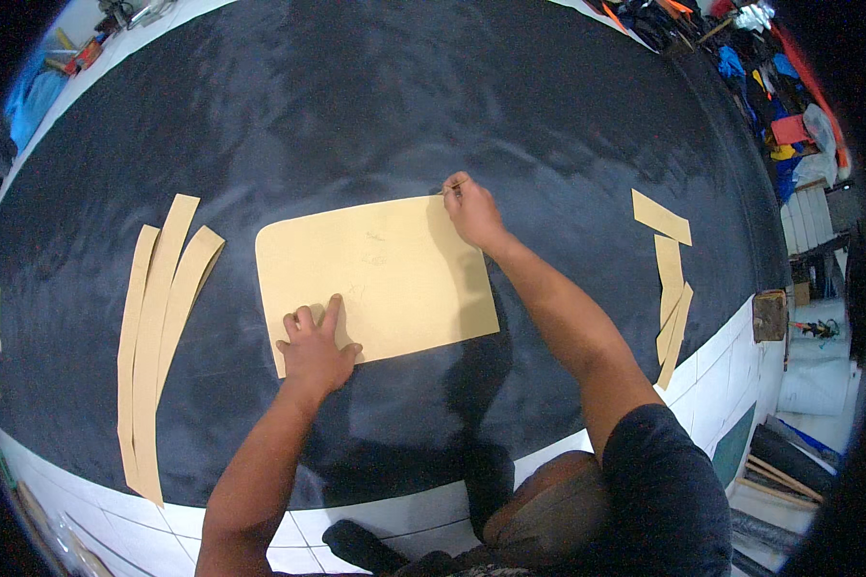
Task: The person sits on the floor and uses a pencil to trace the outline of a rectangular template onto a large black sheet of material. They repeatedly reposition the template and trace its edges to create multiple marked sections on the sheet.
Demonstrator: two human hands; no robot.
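Between fingers [455, 188], perhaps chalk [449, 188].

Dark short sleeve, seemingly navy.

The left hand [315, 348] is covering the near-left corner of the tan pattern card [380, 274], so that corner's shape is not showing. At twelve o'clock from the card, the right hand [471, 212] is pinching a thin marking tool [452, 187], too small to identify. Faint marks on the card are staying unreadable. At one o'clock, the fabric clutter [779, 87] is blurring into the dark rim.
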